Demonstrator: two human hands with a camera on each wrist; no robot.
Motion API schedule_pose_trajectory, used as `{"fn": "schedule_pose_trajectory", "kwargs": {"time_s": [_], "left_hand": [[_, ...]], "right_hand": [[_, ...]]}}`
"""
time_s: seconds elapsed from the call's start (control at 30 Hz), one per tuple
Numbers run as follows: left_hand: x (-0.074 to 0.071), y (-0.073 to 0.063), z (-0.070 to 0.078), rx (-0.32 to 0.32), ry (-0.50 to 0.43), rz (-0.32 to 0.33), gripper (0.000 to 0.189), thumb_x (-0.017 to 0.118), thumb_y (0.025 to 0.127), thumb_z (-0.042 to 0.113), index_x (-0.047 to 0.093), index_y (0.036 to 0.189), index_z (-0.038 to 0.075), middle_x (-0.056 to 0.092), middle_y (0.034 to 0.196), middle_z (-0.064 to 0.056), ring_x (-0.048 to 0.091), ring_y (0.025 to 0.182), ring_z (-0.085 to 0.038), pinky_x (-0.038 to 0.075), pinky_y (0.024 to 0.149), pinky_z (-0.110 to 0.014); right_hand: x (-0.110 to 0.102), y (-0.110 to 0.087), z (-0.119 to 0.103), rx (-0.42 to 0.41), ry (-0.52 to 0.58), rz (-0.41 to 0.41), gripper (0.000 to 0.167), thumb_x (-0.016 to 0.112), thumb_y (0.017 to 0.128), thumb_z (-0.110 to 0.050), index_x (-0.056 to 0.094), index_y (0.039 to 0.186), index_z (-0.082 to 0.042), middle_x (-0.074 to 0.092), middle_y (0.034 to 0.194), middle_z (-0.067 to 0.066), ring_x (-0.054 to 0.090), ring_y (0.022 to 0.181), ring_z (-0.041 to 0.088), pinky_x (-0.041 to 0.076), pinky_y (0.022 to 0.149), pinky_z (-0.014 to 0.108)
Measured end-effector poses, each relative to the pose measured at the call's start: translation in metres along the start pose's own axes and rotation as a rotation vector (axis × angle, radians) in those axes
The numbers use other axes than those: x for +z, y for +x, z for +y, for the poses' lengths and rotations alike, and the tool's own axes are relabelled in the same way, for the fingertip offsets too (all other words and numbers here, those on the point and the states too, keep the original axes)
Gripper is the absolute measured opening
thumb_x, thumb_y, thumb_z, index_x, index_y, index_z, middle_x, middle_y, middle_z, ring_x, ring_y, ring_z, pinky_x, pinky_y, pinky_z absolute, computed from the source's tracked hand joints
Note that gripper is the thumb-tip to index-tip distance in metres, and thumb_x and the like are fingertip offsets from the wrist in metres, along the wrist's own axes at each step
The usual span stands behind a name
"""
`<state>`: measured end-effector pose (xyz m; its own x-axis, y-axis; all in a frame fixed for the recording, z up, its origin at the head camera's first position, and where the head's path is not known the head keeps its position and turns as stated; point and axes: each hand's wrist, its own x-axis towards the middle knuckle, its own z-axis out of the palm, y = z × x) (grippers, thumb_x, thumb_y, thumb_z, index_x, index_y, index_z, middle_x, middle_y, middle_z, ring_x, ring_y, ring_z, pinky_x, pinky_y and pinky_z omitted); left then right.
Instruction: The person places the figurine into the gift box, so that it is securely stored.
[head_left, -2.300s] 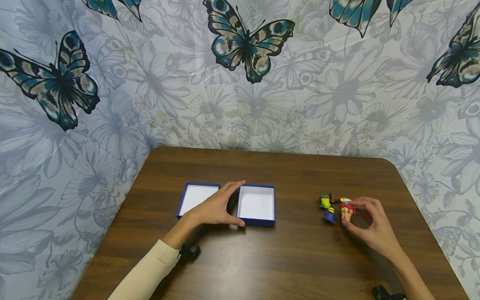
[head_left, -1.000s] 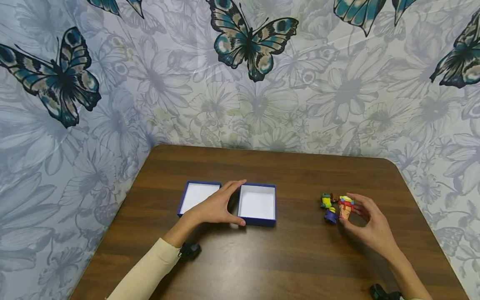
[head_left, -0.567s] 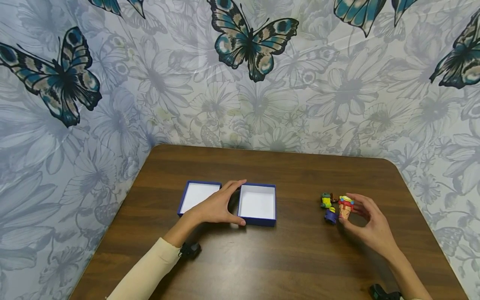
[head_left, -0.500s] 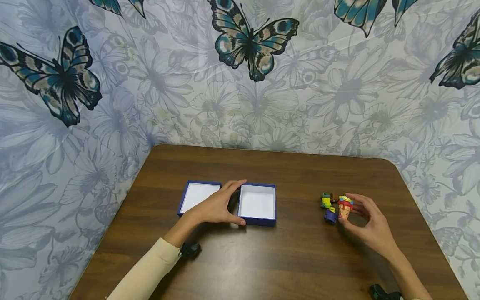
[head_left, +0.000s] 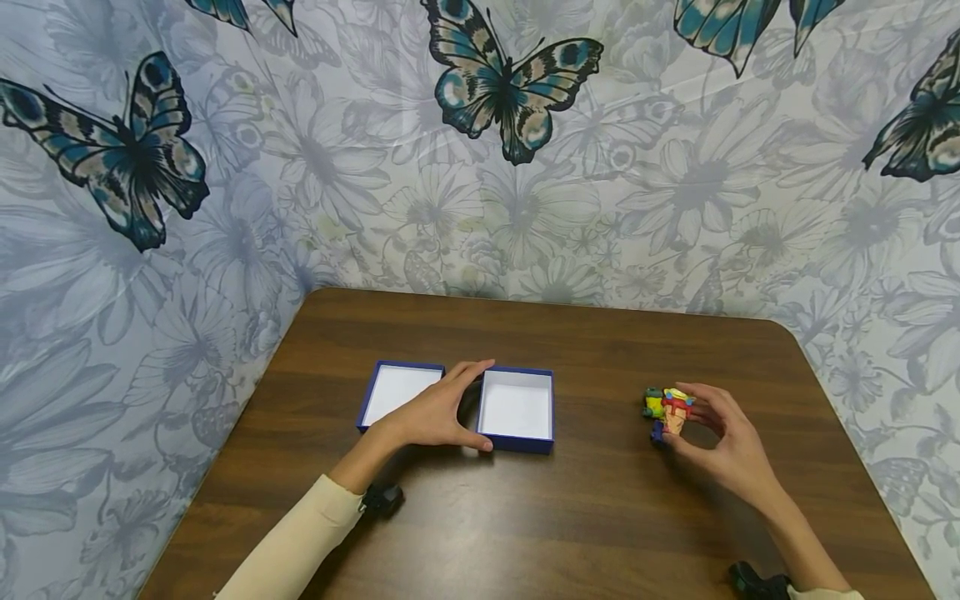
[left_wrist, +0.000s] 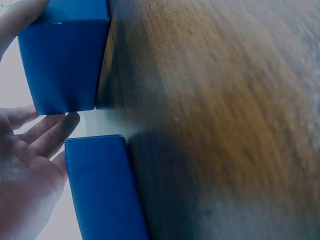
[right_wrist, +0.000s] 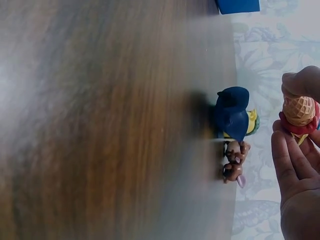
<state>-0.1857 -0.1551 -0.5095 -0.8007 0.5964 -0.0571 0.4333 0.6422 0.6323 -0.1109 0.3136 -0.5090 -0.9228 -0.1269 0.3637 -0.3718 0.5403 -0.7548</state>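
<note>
My left hand [head_left: 423, 417] spans the left side of a square open box with blue walls and a white lining [head_left: 516, 404], thumb against its near corner and fingertips at its far corner, so these fingers grip it on the brown wood-grained worktop [head_left: 562, 517]. Just left of the box lies a second square blue-edged tray with a white inside [head_left: 393, 392], partly hidden by my hand; I cannot tell whether my palm touches it. Well to the right of the box, my right hand [head_left: 723, 442] pinches a small ice-cream-cone toy [head_left: 677, 415], tan waffle below, red and yellow above, with my thumb on the cone and my fingers by the red part; I hold it up off the worktop. Near that toy, also well right of the box, are a small green-and-yellow figure [head_left: 653, 404], a dark blue cloaked figure [right_wrist: 233, 112] and something small and brown [right_wrist: 234, 159] with a pink part. My cream left sleeve [head_left: 296, 537] comes in nearer to me than the box, and behind the box rises a pale floral backdrop [head_left: 555, 225] printed with teal-and-black butterflies [head_left: 510, 87].
</note>
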Motion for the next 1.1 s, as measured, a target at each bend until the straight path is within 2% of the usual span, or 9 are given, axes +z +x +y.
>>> {"fn": "schedule_pose_trajectory", "kwargs": {"time_s": [0.3,0.47,0.67,0.77,0.97,1.1], "left_hand": [[-0.001,-0.002,0.003,-0.008,-0.010,-0.006,0.129,0.095,0.073,0.062,0.015,0.173,0.040,0.036,0.169,-0.002,0.045,0.155,-0.030,0.044,0.122,-0.059],[-0.001,-0.002,0.003,-0.008,-0.010,-0.007,0.129,0.095,0.074,0.061,0.015,0.173,0.039,0.035,0.169,-0.002,0.045,0.155,-0.030,0.044,0.122,-0.059],[-0.001,-0.002,0.003,-0.012,-0.013,-0.008,0.129,0.096,0.074,0.060,0.015,0.173,0.040,0.036,0.169,-0.003,0.046,0.154,-0.031,0.045,0.121,-0.059],[0.000,-0.002,0.002,-0.013,-0.010,-0.004,0.130,0.096,0.073,0.061,0.015,0.173,0.040,0.037,0.169,-0.003,0.047,0.154,-0.031,0.045,0.121,-0.059],[-0.001,-0.001,0.001,-0.018,-0.006,-0.006,0.130,0.094,0.072,0.067,0.014,0.172,0.042,0.034,0.171,-0.004,0.046,0.155,-0.032,0.045,0.121,-0.060],[-0.001,0.000,0.001,-0.016,-0.008,-0.008,0.131,0.093,0.072,0.068,0.013,0.172,0.043,0.033,0.171,-0.003,0.045,0.155,-0.032,0.044,0.122,-0.060]], "right_hand": [[0.011,0.006,-0.004,-0.011,0.046,-0.014,0.081,0.094,0.074,0.008,0.062,0.147,-0.009,0.059,0.139,0.007,0.064,0.115,-0.005,0.051,0.098,0.005],[0.018,0.010,-0.007,-0.010,0.040,-0.027,0.078,0.094,0.076,0.005,0.062,0.147,-0.006,0.061,0.138,0.005,0.064,0.116,-0.007,0.051,0.098,0.006],[0.027,0.014,-0.009,-0.001,0.050,-0.046,0.075,0.094,0.078,0.002,0.062,0.145,-0.008,0.063,0.137,0.006,0.064,0.116,-0.008,0.051,0.098,0.006],[0.032,0.016,-0.011,0.004,0.081,-0.057,0.073,0.093,0.079,0.003,0.060,0.143,-0.008,0.063,0.138,0.009,0.065,0.115,-0.008,0.052,0.098,0.007],[0.040,0.019,-0.014,-0.019,0.159,-0.072,0.069,0.091,0.078,0.010,0.057,0.137,-0.001,0.059,0.143,0.022,0.067,0.115,-0.006,0.057,0.096,0.013],[0.046,0.021,-0.015,-0.039,0.178,-0.077,0.066,0.091,0.076,0.011,0.058,0.133,0.000,0.060,0.144,0.021,0.068,0.114,-0.005,0.058,0.093,0.016]]}}
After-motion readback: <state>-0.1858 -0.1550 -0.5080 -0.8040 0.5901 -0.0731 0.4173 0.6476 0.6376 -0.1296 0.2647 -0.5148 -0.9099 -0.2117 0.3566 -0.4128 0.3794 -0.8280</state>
